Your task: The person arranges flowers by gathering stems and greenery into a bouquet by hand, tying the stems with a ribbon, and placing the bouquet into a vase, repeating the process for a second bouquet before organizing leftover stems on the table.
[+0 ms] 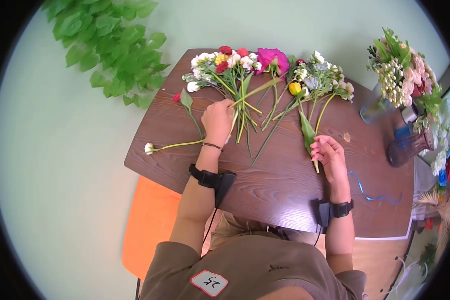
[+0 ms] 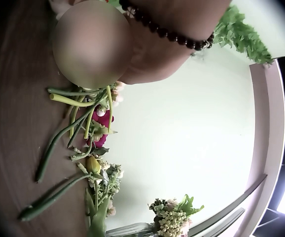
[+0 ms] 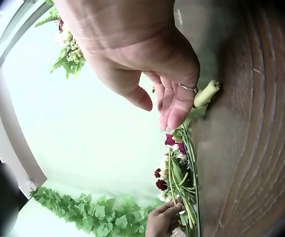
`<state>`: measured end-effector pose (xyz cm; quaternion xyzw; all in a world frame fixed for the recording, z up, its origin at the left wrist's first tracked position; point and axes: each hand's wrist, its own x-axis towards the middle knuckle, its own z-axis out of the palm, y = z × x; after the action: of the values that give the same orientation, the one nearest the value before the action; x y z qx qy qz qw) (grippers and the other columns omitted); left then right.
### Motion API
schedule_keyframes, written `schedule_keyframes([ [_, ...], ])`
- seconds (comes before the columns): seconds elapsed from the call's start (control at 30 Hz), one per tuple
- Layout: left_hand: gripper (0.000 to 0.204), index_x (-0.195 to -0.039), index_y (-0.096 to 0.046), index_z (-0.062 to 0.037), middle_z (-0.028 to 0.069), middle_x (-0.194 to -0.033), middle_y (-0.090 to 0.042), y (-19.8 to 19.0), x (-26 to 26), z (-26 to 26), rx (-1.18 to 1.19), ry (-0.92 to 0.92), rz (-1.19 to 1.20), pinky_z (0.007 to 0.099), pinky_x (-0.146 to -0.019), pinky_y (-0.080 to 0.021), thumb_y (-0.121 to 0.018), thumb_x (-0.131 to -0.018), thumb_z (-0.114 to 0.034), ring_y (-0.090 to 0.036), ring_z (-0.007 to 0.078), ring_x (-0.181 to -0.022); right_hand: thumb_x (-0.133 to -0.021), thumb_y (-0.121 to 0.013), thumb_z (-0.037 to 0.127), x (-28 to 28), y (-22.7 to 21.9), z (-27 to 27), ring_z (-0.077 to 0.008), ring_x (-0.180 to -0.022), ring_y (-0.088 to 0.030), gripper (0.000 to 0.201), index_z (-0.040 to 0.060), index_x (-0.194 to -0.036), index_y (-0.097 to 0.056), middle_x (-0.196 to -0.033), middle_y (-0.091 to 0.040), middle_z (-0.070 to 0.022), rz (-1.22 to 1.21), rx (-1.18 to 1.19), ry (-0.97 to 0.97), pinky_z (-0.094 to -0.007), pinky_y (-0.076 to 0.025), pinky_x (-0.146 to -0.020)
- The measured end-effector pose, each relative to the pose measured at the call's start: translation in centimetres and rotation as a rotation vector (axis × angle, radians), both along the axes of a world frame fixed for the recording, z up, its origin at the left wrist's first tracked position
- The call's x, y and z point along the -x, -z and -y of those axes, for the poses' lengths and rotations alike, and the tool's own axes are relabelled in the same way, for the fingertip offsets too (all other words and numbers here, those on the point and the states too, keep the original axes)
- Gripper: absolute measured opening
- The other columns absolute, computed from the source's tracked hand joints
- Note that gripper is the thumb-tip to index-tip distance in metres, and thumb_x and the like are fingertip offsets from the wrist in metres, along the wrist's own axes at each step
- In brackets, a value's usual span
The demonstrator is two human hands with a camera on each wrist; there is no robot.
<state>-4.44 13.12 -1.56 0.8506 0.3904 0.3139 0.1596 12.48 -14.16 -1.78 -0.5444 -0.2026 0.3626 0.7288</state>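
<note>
Here, the L hand (image 1: pixel 217 122) pinches a stem (image 1: pixel 257 91) by the flowers (image 1: pixel 222 59) on the table (image 1: pixel 270 185), & the R hand (image 1: pixel 330 156) is loose w/ thumb & fingers apart by a big leaf (image 1: pixel 307 129).

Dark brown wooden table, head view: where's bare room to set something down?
Widest: middle front of the table, between left hand, loose green stems, right hand and front edge. Smaller: between right hand and purplish glass vase, behind the curly blue ribbon. Crowded: back edge, heaped with mixed cut flowers.
</note>
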Motion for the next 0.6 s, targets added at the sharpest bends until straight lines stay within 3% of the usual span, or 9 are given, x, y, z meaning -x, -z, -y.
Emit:
schedule_keyframes([
  [0.1,0.016,-0.091,-0.07,-0.0118,0.0097,-0.079,-0.063,-1.3,-0.2,1.5,-0.135,0.078,0.161,0.0379,-0.062,-0.048,-0.061,-0.078,-0.006,-0.061,0.0289,-0.071,-0.092,-0.052,0.014,0.2,-0.1,0.0,-0.0142,-0.068,-0.06,0.019,-0.0025,-0.099,-0.057,-0.082,-0.062,-0.0103,0.046,-0.019,0.03,-0.0253,-0.051,-0.059],
  [0.17,0.021,-0.092,-0.069,-0.0104,0.0085,-0.078,-0.06,-1.7,-0.6,2.6,-0.157,0.296,0.353,0.0337,-0.06,-0.047,-0.061,-0.077,0.0,-0.06,0.0256,-0.067,-0.092,-0.052,0.014,0.3,-0.3,-0.1,-0.0141,-0.07,-0.06,0.019,-0.0023,-0.1,-0.057,-0.083,-0.063,-0.0103,0.101,-0.026,0.064,-0.0252,-0.05,-0.061],
  [0.23,0.025,-0.093,-0.069,-0.0088,0.0072,-0.082,-0.059,-2.1,-1.0,4.0,-0.196,0.389,0.368,0.0309,-0.059,-0.047,-0.059,-0.076,0.006,-0.06,0.0224,-0.067,-0.092,-0.052,0.015,0.8,-0.6,-0.1,-0.0139,-0.073,-0.061,0.02,-0.002,-0.101,-0.057,-0.085,-0.063,-0.0102,0.153,-0.03,0.124,-0.0251,-0.05,-0.063],
  [0.3,0.026,-0.092,-0.069,-0.0081,0.0067,-0.087,-0.059,-2.1,-1.6,5.2,-0.088,0.571,0.377,0.0305,-0.061,-0.048,-0.058,-0.075,0.007,-0.061,0.0211,-0.071,-0.093,-0.051,0.015,1.2,-1.1,-0.5,-0.0141,-0.081,-0.061,0.022,-0.0018,-0.106,-0.057,-0.092,-0.064,-0.0106,0.371,-0.016,0.19,-0.025,-0.048,-0.069],
  [0.37,0.027,-0.094,-0.068,-0.0063,0.0066,-0.091,-0.059,-1.7,-2.1,6.1,-0.089,0.667,0.368,0.0295,-0.064,-0.049,-0.058,-0.074,0.008,-0.061,0.0211,-0.075,-0.093,-0.052,0.016,1.6,-1.4,-0.5,-0.0149,-0.088,-0.061,0.027,-0.002,-0.113,-0.056,-0.098,-0.065,-0.0112,0.437,-0.003,0.152,-0.0254,-0.047,-0.074],
  [0.5,0.032,-0.102,-0.064,-0.0026,0.0091,-0.101,-0.059,-2.0,-2.2,7.8,-0.031,0.81,0.335,0.03,-0.071,-0.05,-0.058,-0.073,0.009,-0.061,0.0232,-0.086,-0.095,-0.049,0.017,3.1,-2.0,-0.8,-0.017,-0.092,-0.062,0.03,-0.003,-0.117,-0.055,-0.1,-0.065,-0.0121,0.353,-0.004,-0.255,-0.0276,-0.049,-0.079],
  [0.6,0.037,-0.108,-0.061,-0.001,0.0112,-0.112,-0.058,-2.2,-2.2,8.2,0.02,0.897,0.291,0.0314,-0.079,-0.05,-0.056,-0.073,0.01,-0.061,0.0254,-0.097,-0.095,-0.05,0.017,4.3,-2.4,-1.0,-0.0145,-0.083,-0.063,0.029,-0.0028,-0.114,-0.057,-0.095,-0.066,-0.0104,0.214,0.036,-0.417,-0.0273,-0.05,-0.077],
])
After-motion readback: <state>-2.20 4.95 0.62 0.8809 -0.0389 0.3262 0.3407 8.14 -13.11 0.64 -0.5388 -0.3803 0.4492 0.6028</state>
